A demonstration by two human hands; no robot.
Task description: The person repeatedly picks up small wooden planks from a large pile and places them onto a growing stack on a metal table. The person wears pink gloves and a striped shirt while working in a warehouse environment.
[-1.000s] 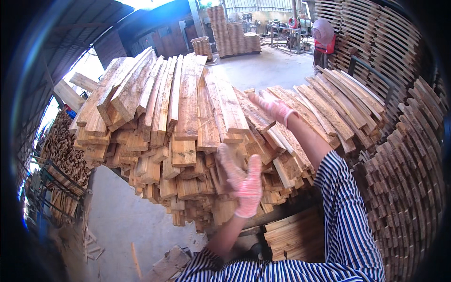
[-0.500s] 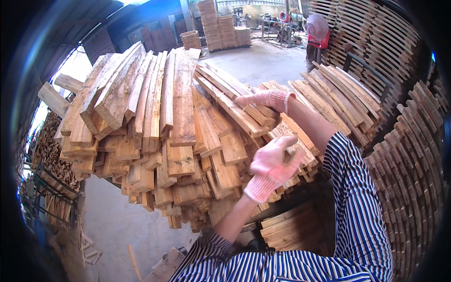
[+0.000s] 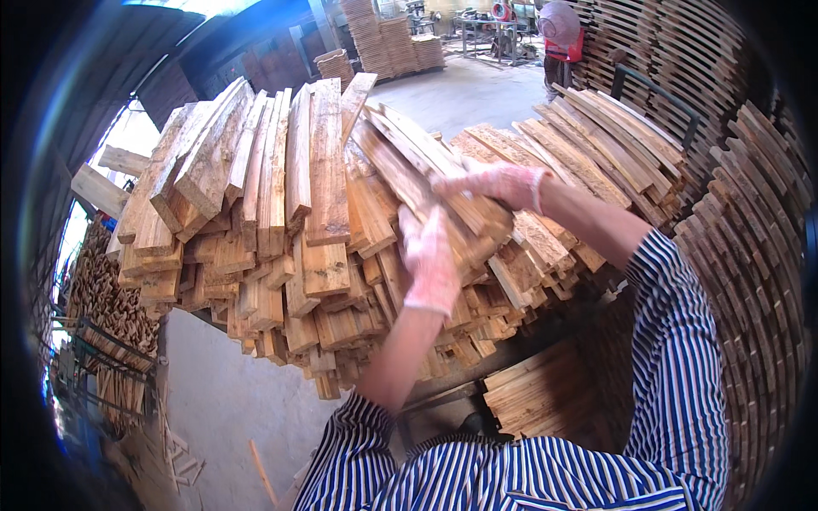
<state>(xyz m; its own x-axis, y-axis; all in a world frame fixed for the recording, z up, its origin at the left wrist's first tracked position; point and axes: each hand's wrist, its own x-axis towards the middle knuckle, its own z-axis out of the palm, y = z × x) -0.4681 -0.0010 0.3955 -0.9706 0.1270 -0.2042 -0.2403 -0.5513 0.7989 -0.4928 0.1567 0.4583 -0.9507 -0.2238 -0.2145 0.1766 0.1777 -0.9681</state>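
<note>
In pink-and-white knit gloves, both my hands clasp a small bunch of wooden planks point(image 3: 409, 175) from either side. My left hand point(image 3: 430, 264) presses against the left edge of the bunch, its fingers pointing up along it. Across the right side lies my right hand point(image 3: 504, 184), fingers curled over the planks near their close end. That end point(image 3: 487, 234) is smeared by motion. Beneath is a large pile of rough planks point(image 3: 328, 285), with longer boards point(image 3: 285, 170) laid on its left part.
More planks point(image 3: 605, 153) lie on the pile's right. Tall stacks of curved slats point(image 3: 741, 281) stand at the right. Below the pile is another wood stack point(image 3: 541, 396). A person in a hat point(image 3: 560, 38) stands at the far right, and slat stacks point(image 3: 388, 38) rise at the back.
My left hand has moved left and up onto the planks' left side. The planks between my hands have shifted and their close end is now blurred. My right hand stays on their right side.
</note>
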